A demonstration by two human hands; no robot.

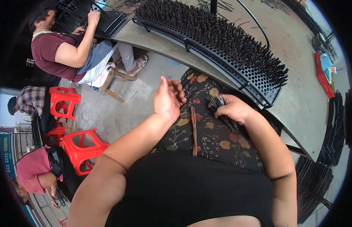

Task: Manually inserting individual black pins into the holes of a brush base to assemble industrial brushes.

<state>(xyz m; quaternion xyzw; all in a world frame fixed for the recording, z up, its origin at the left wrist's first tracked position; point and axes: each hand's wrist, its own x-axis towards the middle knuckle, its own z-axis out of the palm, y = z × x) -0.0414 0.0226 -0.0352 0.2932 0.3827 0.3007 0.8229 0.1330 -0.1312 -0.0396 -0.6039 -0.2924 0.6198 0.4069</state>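
Note:
My right hand is closed around a bundle of thin dark sticks, held over my lap near the table edge. The sticks poke out past the thumb and below the palm. My left hand is turned palm up with thumb raised and fingers loosely curled, and nothing shows in it. Below both hands spreads a dark floral apron with a brown cloth tie lying down it. Beyond them, on the table, a long black perforated rack stands packed with upright dark sticks; its right end has bare holes.
The grey table borders my lap; loose sticks and a red tray lie on it. To the left, a person in a maroon shirt works at another rack. Red plastic stools and two more people are farther left.

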